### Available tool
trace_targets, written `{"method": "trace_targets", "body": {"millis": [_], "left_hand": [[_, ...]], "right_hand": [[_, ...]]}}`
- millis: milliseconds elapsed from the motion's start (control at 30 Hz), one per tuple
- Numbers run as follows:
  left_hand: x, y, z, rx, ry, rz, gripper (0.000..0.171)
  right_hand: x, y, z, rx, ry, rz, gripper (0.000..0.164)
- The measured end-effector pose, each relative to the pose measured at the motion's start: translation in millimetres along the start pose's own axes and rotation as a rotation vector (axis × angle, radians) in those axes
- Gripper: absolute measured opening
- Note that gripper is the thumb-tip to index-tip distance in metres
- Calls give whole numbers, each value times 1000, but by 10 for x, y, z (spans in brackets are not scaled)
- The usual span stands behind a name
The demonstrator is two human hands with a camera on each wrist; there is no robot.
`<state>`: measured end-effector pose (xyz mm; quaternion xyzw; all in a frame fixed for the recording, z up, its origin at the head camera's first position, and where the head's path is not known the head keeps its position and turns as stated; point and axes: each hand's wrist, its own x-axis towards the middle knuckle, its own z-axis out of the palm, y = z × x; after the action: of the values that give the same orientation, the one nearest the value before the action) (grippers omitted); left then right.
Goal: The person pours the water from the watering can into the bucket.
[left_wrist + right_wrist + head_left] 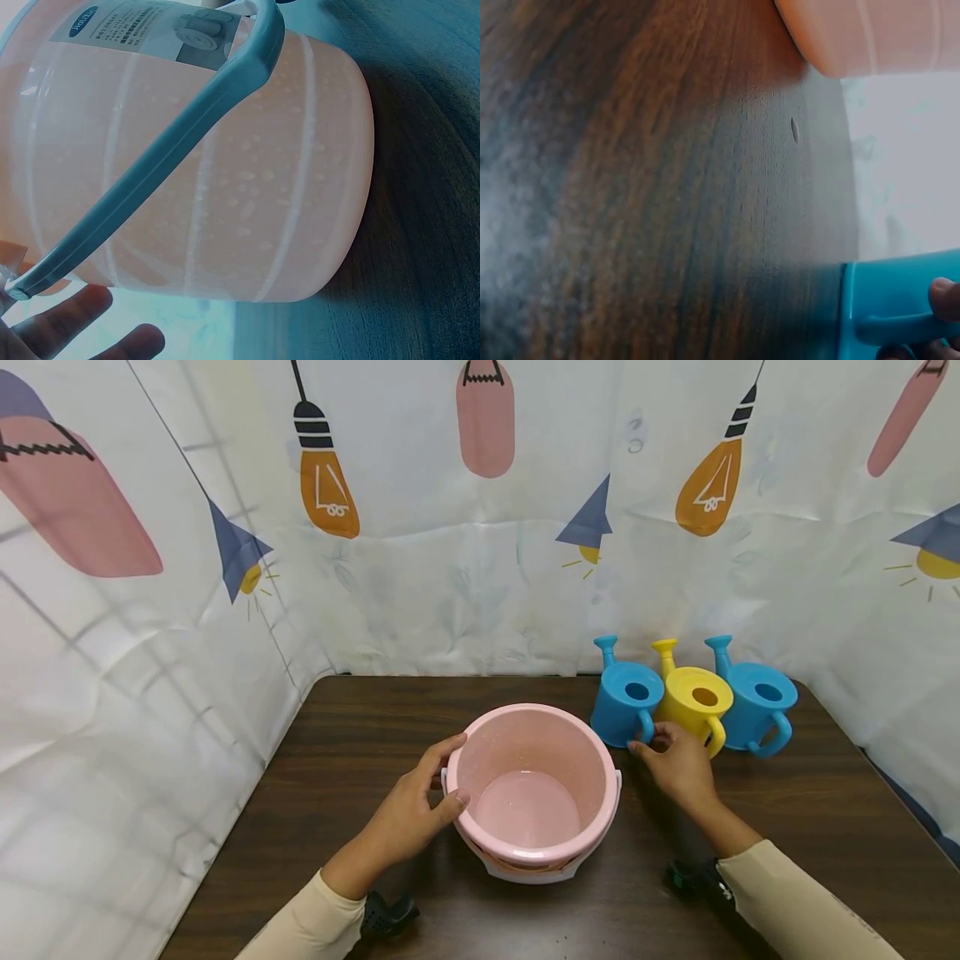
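A pink bucket (528,856) stands upright mid-table, its inside showing only bare pink walls and bottom. At its left side my left hand (408,814) holds the rim, thumb over the edge and fingers along the outside. The bucket's lowered carrying handle (150,176) crosses its side in the left wrist view. My right hand (681,768) grips the handle of the leftmost blue watering can (618,710); fingertips (945,296) show around that handle in the right wrist view. Just right of it stands a yellow watering can (686,710).
Another blue watering can (750,710) stands at the far right end of the row. The dark wooden table (322,752) ends at a white patterned cloth (465,593) behind and on both sides.
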<state>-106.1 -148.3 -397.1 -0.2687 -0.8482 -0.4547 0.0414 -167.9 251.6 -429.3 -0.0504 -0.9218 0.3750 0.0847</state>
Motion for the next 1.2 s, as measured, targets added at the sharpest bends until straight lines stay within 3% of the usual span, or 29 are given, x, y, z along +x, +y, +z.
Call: {"method": "trace_targets", "body": {"millis": [233, 367, 667, 900, 1200], "left_hand": [[-9, -10, 8, -2, 0, -5, 66], [-16, -7, 8, -6, -2, -17, 66], [-9, -8, 8, -2, -1, 4, 66], [0, -3, 12, -5, -4, 8, 66], [5, -15, 10, -13, -6, -19, 67]], "right_hand": [[-80, -28, -131, -117, -5, 21, 64], [-124, -40, -221, -123, 50, -17, 62], [-202, 27, -405, -116, 169, -16, 53], [-239, 138, -566, -74, 247, 33, 52], [-217, 341, -631, -66, 260, 57, 51]]}}
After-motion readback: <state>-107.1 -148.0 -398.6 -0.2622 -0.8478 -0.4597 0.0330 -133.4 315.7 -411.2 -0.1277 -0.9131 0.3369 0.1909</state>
